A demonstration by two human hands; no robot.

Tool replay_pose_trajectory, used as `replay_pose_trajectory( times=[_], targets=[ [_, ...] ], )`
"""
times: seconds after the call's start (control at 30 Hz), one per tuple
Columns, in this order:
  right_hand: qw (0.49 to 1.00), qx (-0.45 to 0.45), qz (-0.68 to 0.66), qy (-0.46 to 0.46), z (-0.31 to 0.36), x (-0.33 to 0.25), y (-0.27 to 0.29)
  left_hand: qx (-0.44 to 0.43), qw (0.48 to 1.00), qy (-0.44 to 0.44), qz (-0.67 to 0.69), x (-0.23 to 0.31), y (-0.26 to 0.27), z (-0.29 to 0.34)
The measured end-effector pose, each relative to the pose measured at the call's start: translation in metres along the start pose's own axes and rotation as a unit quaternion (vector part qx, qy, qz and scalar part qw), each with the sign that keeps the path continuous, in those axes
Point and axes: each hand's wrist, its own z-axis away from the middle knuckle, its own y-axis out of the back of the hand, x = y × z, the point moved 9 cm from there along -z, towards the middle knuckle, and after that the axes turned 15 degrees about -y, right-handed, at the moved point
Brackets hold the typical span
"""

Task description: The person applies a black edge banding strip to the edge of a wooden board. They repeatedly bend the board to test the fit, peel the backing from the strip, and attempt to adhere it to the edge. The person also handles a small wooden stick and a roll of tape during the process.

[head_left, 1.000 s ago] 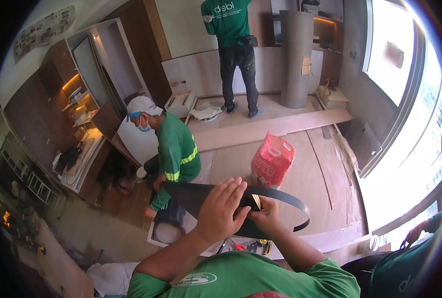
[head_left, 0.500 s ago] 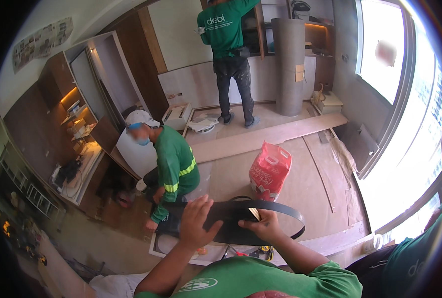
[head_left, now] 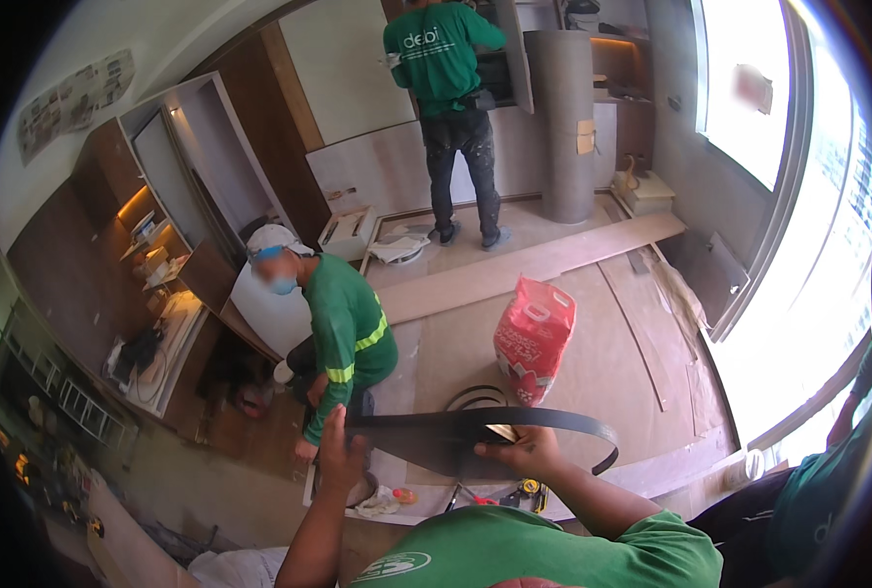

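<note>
A dark, thin, flexible strip (head_left: 563,423) curves in a loop in front of my chest, with a broad dark face on its left part. My right hand (head_left: 526,451) grips it from the right, thumb inside the loop, where a small pale piece shows beside the fingers. At the left end of the strip is my left hand (head_left: 340,459), fingers stretched upward and thumb apart, at or very near the strip. More dark coiled loops (head_left: 477,396) show just beyond the strip.
A red bag (head_left: 536,338) stands on the covered floor ahead. A long board (head_left: 534,269) lies beyond it. One co-worker (head_left: 348,323) crouches at left; another (head_left: 446,59) stands at the far cabinet. A tape measure (head_left: 529,487) and hand tools lie near me. A person's sleeve shows at right.
My left hand has moved left and down to the strip's end, fingers now upright. The loop has shifted slightly right and opened out. The far co-worker's cabinet door has swung.
</note>
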Motion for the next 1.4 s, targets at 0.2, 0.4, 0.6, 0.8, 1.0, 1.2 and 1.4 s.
replay_pose_trajectory(
  times=[0.2, 0.4, 0.6, 0.8, 1.0, 1.2, 1.4],
  targets=[
    [1.000, -0.005, 0.001, 0.017, 0.004, 0.002, 0.006, -0.056, 0.997, -0.037, -0.048, 0.010, -0.012, -0.001],
    [0.997, 0.006, 0.067, -0.032, 0.010, 0.004, 0.004, -0.073, 0.988, -0.132, -0.015, 0.105, -0.026, -0.038],
    [0.997, 0.016, -0.004, -0.077, 0.005, 0.019, 0.001, -0.079, 0.983, -0.166, 0.016, 0.156, -0.024, -0.067],
    [0.996, -0.009, -0.069, -0.064, 0.004, 0.013, 0.002, -0.085, 0.982, -0.168, 0.031, 0.184, -0.027, -0.084],
    [0.999, -0.011, -0.024, -0.028, 0.004, 0.002, 0.005, -0.082, 0.980, -0.182, 0.013, 0.209, -0.031, -0.096],
    [0.999, -0.001, -0.047, 0.004, 0.011, -0.011, 0.004, -0.117, 0.975, -0.189, -0.004, 0.232, -0.033, -0.102],
    [0.997, 0.010, -0.064, -0.038, 0.011, 0.008, 0.004, -0.100, 0.968, -0.229, 0.004, 0.228, -0.028, -0.101]
  ],
)
